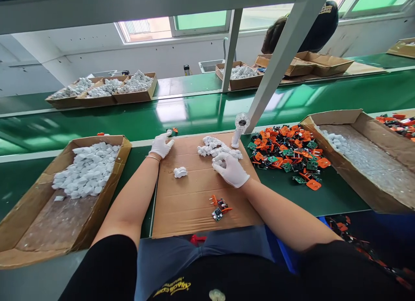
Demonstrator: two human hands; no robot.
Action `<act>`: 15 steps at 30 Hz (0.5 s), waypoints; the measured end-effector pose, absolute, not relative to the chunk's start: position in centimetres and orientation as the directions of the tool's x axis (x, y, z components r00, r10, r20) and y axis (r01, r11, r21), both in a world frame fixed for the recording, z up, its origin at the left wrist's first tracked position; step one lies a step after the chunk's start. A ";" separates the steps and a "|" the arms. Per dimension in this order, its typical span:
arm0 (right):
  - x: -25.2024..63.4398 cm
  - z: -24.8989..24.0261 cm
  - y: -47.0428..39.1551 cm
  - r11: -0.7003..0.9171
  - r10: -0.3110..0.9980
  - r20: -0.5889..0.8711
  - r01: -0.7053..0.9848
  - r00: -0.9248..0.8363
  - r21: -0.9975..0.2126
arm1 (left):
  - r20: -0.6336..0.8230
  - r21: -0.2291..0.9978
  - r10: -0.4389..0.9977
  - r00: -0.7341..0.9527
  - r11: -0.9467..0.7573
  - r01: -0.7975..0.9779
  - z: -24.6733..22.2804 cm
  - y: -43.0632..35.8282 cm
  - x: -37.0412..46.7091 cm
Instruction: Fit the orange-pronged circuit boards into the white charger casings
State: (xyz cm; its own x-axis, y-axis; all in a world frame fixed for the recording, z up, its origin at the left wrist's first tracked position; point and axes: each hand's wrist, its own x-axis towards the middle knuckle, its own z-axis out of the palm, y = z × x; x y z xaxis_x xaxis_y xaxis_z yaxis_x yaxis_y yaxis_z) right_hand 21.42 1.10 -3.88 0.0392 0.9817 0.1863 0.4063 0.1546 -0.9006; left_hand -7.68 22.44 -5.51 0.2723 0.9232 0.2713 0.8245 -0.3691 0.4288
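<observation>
My left hand, in a white glove, reaches to the far left edge of the cardboard sheet, with thumb and fingers apart. Just beyond its fingertips, a small orange-and-black part lies on the green conveyor belt, a whitish bit beside it. My right hand, gloved too, curls around white putty-like lumps at the near edge of a loose pile. A separate white clump rests between the hands. Closer to me lie a few circuit boards with orange plug pieces.
A small clear-headed fan stands behind the pile. Orange plugs with circuit boards are heaped to the right, by a cardboard tray. Another tray of white lumps sits left. A slanted metal post rises ahead; a person is beyond.
</observation>
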 end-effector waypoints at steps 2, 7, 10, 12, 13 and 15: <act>21.7 -4.0 1.1 0.166 0.981 0.192 0.396 0.026 -0.903 | 0.271 0.453 0.929 0.251 -0.353 0.819 -5.6 22.4 -7.9; 22.4 -3.8 1.4 0.242 0.965 0.260 0.418 -0.014 -0.876 | 0.251 0.493 0.949 0.190 -0.294 0.819 -5.7 21.7 -8.2; 22.6 -3.7 1.6 0.250 0.965 0.263 0.338 -0.008 -0.907 | 0.252 0.498 0.952 0.175 -0.282 0.820 -5.5 21.0 -7.8; 22.6 -3.7 1.6 0.234 0.967 0.252 0.238 0.047 -0.943 | 0.267 0.490 0.945 0.188 -0.301 0.819 -5.2 20.5 -7.3; 22.6 -3.7 1.5 0.221 0.969 0.238 0.187 0.071 -0.957 | 0.276 0.482 0.940 0.200 -0.316 0.818 -5.1 20.2 -7.1; 22.6 -3.7 1.4 0.195 0.972 0.210 0.140 0.102 -0.971 | 0.294 0.460 0.928 0.227 -0.346 0.818 -4.8 19.6 -6.5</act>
